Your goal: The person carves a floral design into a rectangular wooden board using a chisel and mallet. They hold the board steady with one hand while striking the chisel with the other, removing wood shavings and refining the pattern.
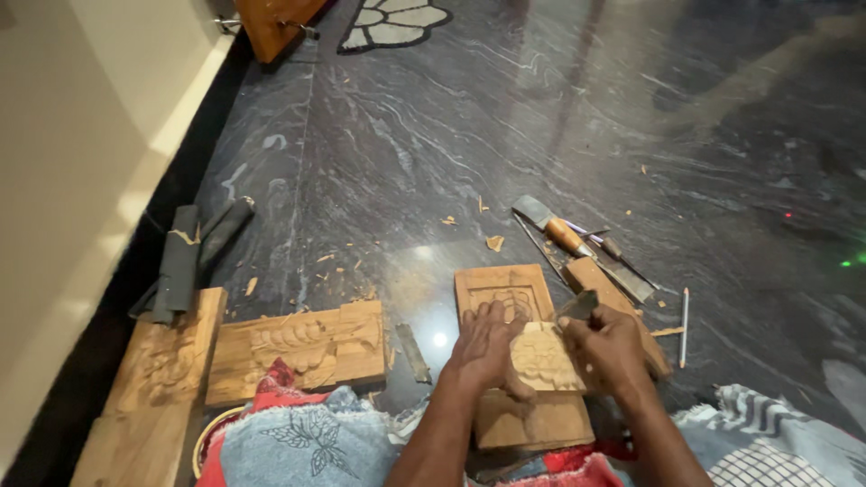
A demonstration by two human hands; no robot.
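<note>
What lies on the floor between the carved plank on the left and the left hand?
In the head view, a small dark flat tool lies on the floor between the carved plank and the left hand, plus a few wood chips.

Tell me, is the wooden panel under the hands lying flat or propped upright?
Flat: the carved panel lies face up on the dark floor, left hand pressing on it.

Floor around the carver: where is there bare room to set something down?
Widest free patch: dark stone floor beyond the chisels. A narrow strip lies between the carved panel and the held block. Crowded around both hands, left hand, right hand.
</note>
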